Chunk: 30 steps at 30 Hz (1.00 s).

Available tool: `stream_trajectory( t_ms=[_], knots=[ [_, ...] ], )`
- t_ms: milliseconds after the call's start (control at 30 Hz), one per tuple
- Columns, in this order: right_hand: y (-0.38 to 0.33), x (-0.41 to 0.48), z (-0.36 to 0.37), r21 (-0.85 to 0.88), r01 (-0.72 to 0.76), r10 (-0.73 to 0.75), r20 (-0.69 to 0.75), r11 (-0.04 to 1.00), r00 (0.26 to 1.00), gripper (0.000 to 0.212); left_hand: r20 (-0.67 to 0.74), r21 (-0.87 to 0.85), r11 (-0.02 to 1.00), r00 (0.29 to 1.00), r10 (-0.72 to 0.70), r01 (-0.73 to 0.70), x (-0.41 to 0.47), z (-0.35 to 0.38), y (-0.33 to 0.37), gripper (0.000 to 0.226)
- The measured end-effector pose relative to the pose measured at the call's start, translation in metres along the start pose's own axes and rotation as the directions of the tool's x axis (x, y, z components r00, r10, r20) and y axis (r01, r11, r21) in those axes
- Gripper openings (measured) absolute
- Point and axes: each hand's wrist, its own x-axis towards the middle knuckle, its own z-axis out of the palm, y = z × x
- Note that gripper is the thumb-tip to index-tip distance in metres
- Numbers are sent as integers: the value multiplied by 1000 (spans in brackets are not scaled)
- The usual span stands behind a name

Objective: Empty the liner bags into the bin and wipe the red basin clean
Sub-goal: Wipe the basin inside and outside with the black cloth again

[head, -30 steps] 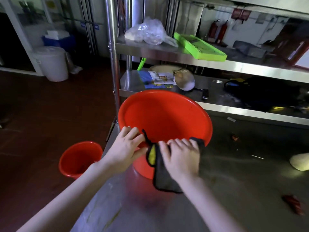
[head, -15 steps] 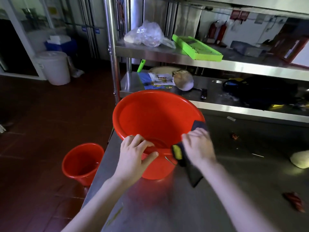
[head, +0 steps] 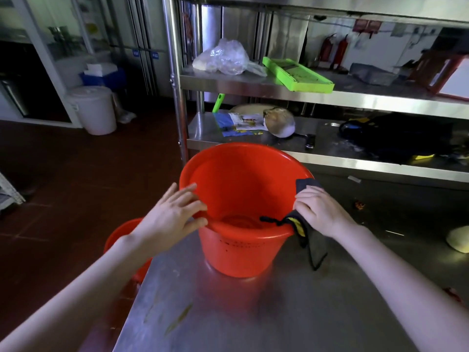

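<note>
The red basin (head: 241, 250) stands on the steel table (head: 253, 313), its inside bare. My left hand (head: 175, 214) rests on the basin's left near rim, fingers spread and fairly straight across it, thumb along the near edge. My right hand (head: 322, 212) grips a dark cloth (head: 313, 250) with a yellow patch, folded over the right rim; one end shows above my fingers and the rest hangs down outside the wall. A smaller red bin (head: 119, 237) stands on the floor to the left, mostly hidden behind my left forearm.
A steel shelf rack (head: 279, 95) rises right behind the basin, holding a clear plastic bag (head: 223, 59), a green tray (head: 297, 74) and dark bags. A white lidded bucket (head: 94, 110) stands on the floor far left. Red scraps (head: 359, 205) and a pale lump (head: 459, 240) lie on the table's right.
My right hand has slid the cloth along the rim from the near side round to the right side. My left hand has shifted up the left rim, its fingers spreading out.
</note>
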Motion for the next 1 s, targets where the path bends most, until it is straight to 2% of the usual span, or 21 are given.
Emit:
stream_trajectory(
  t_ms=[100,167,233,333,400,467,567,633,667,733,800,867,933,1000],
  knots=[
    [-4,-1,1,7,-82,83,-57,997,995,37,-117,-5,999,992,42,-42,-8,17,13,57],
    [-30,-8,4,21,-180,180,-190,983,965,41,-210,-19,1000,978,6,-11,-12,26,22,62],
    [-77,-19,15,-15,-205,186,-354,979,917,36,-262,-30,999,965,-32,25,-11,32,37,63],
    [-146,-29,36,-21,-192,168,-404,981,899,33,-280,-30,999,959,-49,42,-15,38,59,52],
    [-150,-27,40,-12,-130,113,-421,991,900,34,-275,-95,995,959,-65,40,-20,37,62,52],
    [-125,-24,32,-33,-41,24,-393,999,919,33,-254,-164,986,965,-61,19,-25,34,59,52],
    [-65,-15,10,-37,66,-72,-223,997,972,38,-194,-220,975,980,-47,3,-26,29,62,45],
    [-33,-5,1,6,31,-30,-93,1000,995,48,-172,-238,971,984,-44,2,-28,29,62,41],
    [-23,0,0,35,-13,16,-75,999,997,50,-186,-236,972,981,-54,9,-29,29,62,36],
    [-25,4,3,96,-106,117,-125,990,985,45,-249,-211,977,964,-94,41,-30,34,65,26],
    [-53,-3,15,81,-159,175,-258,984,950,40,-299,-200,977,944,-138,80,-28,38,74,22],
    [-97,-16,29,3,-168,158,-350,986,923,33,-330,-192,978,932,-147,86,-24,41,85,20],
    [-133,-26,38,-14,-144,129,-364,990,922,31,-336,-183,981,933,-131,72,-22,43,93,16],
    [-140,-26,37,-5,-73,65,-397,997,916,32,-321,-236,971,940,-113,36,-23,37,87,19]
  ],
)
